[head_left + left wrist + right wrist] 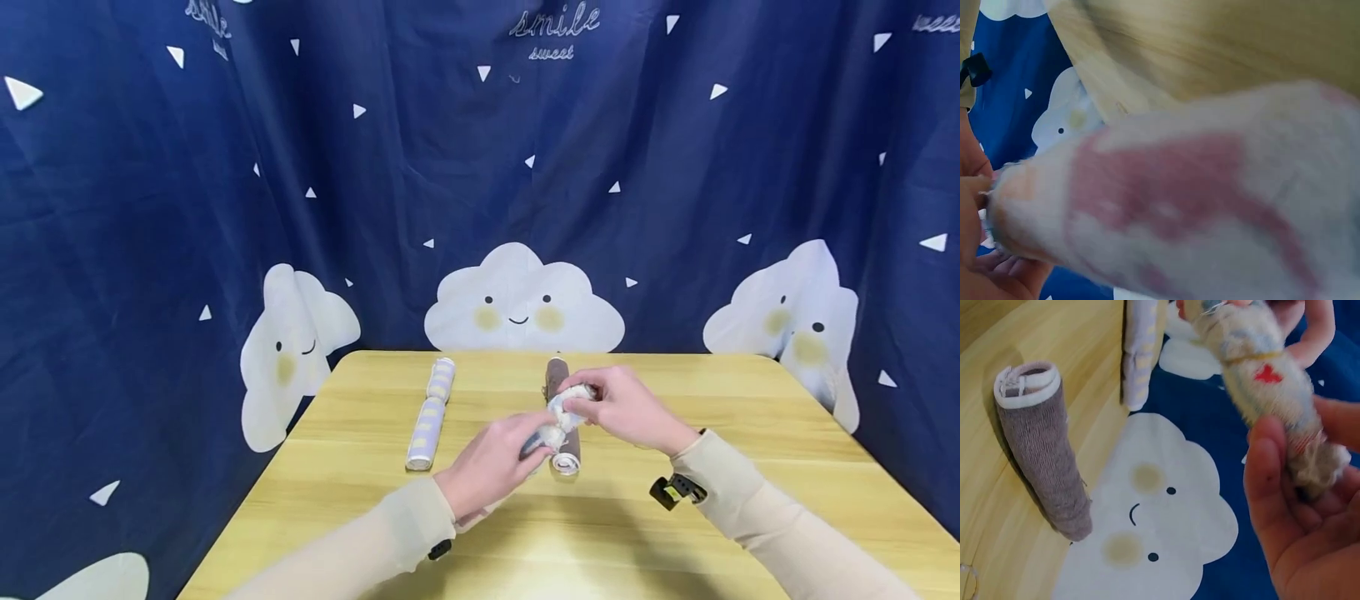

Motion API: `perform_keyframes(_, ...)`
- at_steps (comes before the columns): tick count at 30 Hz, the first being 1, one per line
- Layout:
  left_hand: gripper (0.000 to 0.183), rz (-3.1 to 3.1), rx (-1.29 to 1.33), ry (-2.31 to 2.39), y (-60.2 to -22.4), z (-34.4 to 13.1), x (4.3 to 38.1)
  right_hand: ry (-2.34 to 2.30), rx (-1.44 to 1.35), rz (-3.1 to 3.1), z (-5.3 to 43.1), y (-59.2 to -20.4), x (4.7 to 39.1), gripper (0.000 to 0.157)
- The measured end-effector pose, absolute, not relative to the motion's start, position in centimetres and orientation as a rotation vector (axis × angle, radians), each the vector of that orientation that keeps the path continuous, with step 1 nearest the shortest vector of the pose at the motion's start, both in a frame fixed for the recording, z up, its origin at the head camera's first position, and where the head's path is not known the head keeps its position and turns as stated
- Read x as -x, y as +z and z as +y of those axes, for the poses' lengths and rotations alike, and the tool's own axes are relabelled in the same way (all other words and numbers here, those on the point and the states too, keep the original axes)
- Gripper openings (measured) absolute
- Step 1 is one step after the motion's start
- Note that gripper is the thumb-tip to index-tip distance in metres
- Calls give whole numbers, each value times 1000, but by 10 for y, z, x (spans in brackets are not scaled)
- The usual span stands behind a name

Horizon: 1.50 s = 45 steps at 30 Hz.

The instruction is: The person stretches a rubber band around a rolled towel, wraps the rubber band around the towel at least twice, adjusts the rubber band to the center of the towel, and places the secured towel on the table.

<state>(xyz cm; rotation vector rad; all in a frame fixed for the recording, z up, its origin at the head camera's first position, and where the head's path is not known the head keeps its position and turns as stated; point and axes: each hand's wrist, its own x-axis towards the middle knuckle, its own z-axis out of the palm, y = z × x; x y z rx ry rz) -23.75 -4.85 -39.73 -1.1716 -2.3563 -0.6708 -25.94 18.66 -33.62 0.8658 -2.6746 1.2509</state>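
Both hands hold a rolled towel [564, 408] above the table. It is pale with red and blue patches, and a thin yellowish rubber band [1254, 357] circles its middle. My left hand [491, 462] grips the nearer end, its fingers curled around the roll. At the farther end, the thumb and fingers of my right hand [626, 408] pinch the towel, where the right wrist view shows loose threads. Blurred and close, the same towel fills much of the left wrist view. Behind the hands lies a brown rolled towel [1038, 450], partly covered by them in the head view.
A lilac and yellow checked rolled towel [427, 429], drawn in at its middle, lies left of the brown one on the wooden table [322, 508]. A dark blue curtain [420, 167] with white clouds and triangles hangs behind the table and at both sides.
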Motion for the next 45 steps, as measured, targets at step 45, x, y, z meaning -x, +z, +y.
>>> perform_keyframes(45,44,-2275,1276,-378,-394,-51,238,1509,-452,-2758,177,-328,257,15)
